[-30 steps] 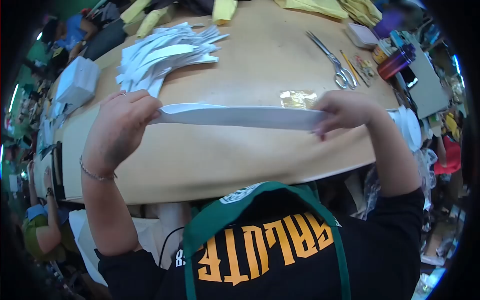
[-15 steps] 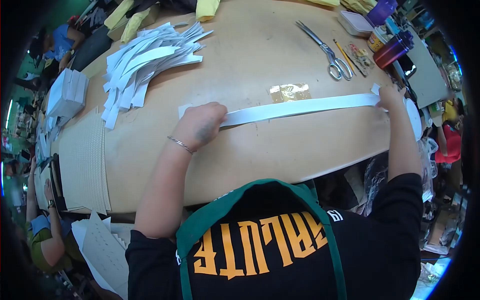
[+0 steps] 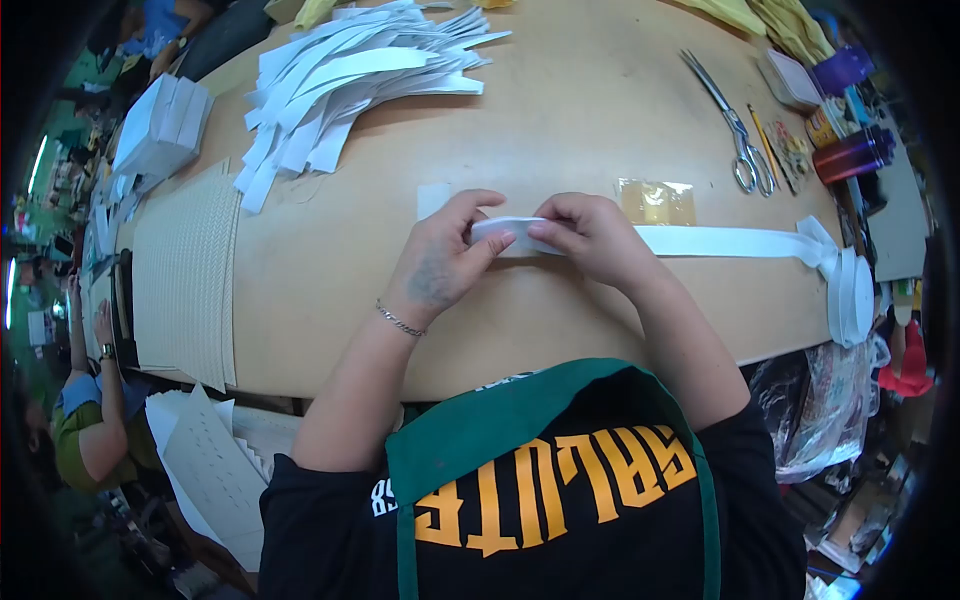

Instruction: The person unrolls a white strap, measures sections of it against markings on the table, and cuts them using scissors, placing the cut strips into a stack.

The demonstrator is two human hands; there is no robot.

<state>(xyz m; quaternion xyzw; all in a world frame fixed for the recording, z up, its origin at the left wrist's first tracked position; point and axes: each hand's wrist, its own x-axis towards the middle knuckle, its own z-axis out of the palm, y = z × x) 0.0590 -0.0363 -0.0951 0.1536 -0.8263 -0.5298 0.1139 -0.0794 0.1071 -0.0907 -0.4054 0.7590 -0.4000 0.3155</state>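
A long white band [image 3: 720, 241] runs across the table from a white roll [image 3: 850, 300] near the right edge. My left hand [image 3: 440, 255] pinches the band's end between thumb and fingers. Close beside it, my right hand [image 3: 595, 240] grips the same band with thumb and bent fingers. Between the two hands the band looks folded or doubled, its edge facing up. Behind my left hand lies a small white piece [image 3: 433, 200]. A shiny patch of clear tape [image 3: 655, 203] is just beyond my right hand.
A heap of white strips [image 3: 340, 90] covers the back left, near a white stack [image 3: 163, 125] and woven-looking sheets [image 3: 185, 275]. Scissors [image 3: 740, 130], a pencil [image 3: 764, 140] and a purple bottle [image 3: 853, 153] lie back right. A co-worker's arm [image 3: 105, 400] shows at far left.
My right hand has come left from the band's far right end to beside my left hand. The band now shows folded between them. The view has shifted, revealing the roll more fully.
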